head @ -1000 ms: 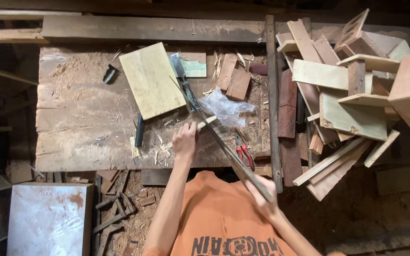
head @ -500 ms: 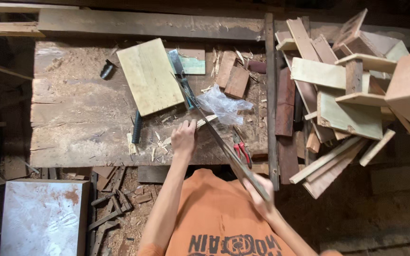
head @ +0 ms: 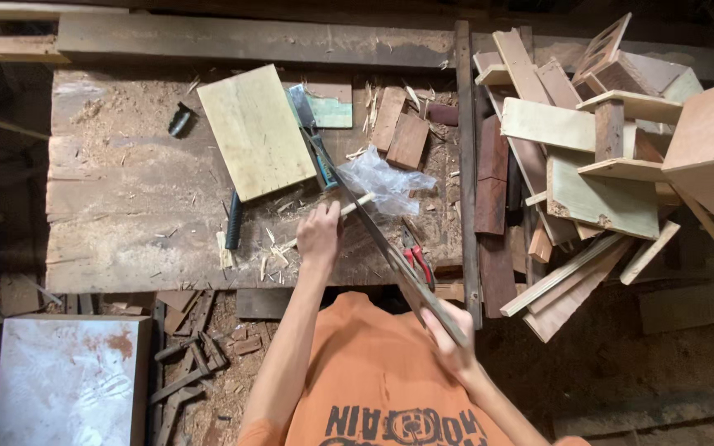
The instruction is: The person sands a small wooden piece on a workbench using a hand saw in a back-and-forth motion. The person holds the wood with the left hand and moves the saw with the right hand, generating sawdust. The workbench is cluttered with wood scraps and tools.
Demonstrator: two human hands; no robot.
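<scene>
Wooden stick (head: 355,204) half hidden under left hand (head: 319,234); right hand (head: 449,330) grips saw (head: 373,223).

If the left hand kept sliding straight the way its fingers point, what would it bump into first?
The left hand points up the bench along the thin wood strip it holds. Probably it would first meet the saw blade, then the crumpled clear plastic bag; depth is unclear.

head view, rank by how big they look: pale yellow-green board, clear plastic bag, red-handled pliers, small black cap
1. pale yellow-green board
2. clear plastic bag
3. red-handled pliers
4. small black cap
All lie on the workbench, so the order looks sound.
</scene>
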